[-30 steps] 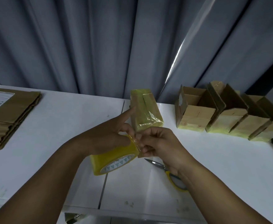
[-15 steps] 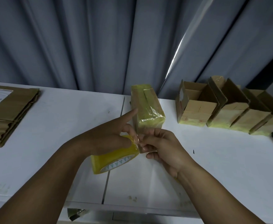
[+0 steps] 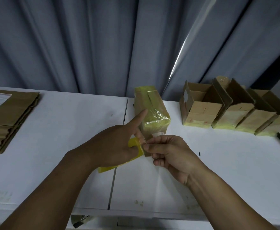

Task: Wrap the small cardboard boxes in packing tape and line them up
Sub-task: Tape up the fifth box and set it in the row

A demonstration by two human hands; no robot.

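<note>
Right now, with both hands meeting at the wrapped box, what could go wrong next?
1. The right hand seems to pinch the tape end close to the tape roll held by the left hand; so short a stretch could stick to fingers or fold on itself.
2. Just the left index finger touches the wrapped box on its side; a pull might tip it.

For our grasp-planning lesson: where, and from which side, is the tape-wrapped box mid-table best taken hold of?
Probably from above, pinching the box across its two long side faces: it is long and narrow, lies on the table, and its top is uncovered. The left hand's forefinger is at its left face.
</note>
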